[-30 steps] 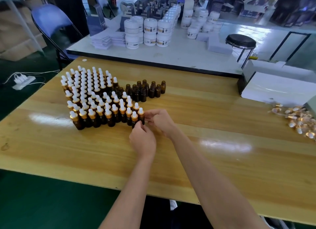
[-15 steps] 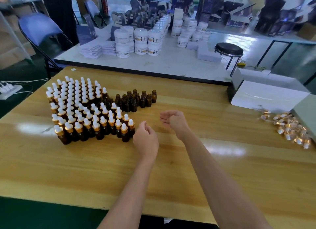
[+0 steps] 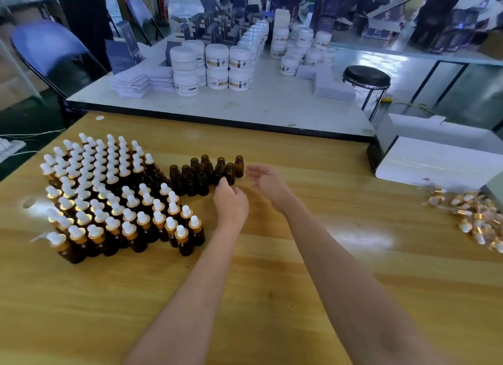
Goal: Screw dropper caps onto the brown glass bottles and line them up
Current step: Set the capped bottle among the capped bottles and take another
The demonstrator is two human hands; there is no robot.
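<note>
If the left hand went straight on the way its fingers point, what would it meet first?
Probably the nearest uncapped brown bottle. The left hand points its fingers at it and seems to be just short of touching, though depth is unclear from this view.

The glossy yellow wooden table (image 3: pixel 272 296) bears capped brown glass bottles (image 3: pixel 114 201), uncapped brown bottles (image 3: pixel 202 172), loose gold-collared dropper caps (image 3: pixel 473 214) and a white cardboard box (image 3: pixel 435 160).

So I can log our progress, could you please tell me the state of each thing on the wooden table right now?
Capped bottles: upright, dropper caps on, packed in rows.
Uncapped bottles: upright, necks open, clustered beside the capped ones.
Loose dropper caps: heaped at the right of the table.
Left hand: empty, fingers loosely curled, by the uncapped bottles.
Right hand: empty, fingers relaxed and open.
</note>
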